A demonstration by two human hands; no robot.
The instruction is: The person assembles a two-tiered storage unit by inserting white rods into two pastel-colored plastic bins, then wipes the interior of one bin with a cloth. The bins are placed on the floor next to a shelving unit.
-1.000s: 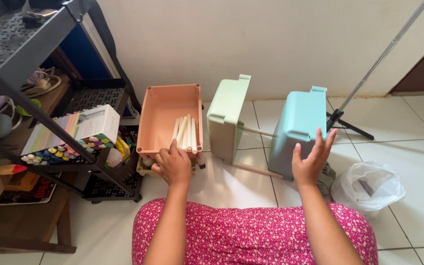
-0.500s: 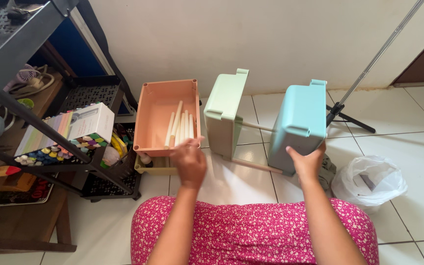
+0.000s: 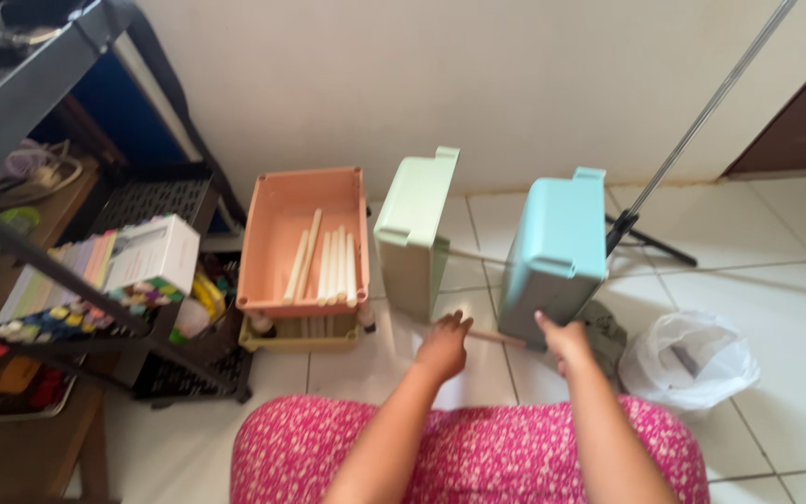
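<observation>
At twelve o'clock from our knees, our right hand (image 3: 566, 338) is gripping the upended blue bin (image 3: 555, 252), fingers pressed on its lower edge; our left hand (image 3: 443, 343), fingers loosely curled, is touching the wooden rod (image 3: 494, 337). Tilting it carelessly risks toppling the bin.

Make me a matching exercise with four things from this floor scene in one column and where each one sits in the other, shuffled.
Things:
1. peach bin
2. blue bin
3. green bin
4. white plastic bag

Places:
A. standing between the other two bins
B. on the tiles at the far right
C. touched at its lower edge by the right hand
D. holding the cream sticks, beside the dark rack

Pairs: 1-D, 2-C, 3-A, 4-B
</observation>
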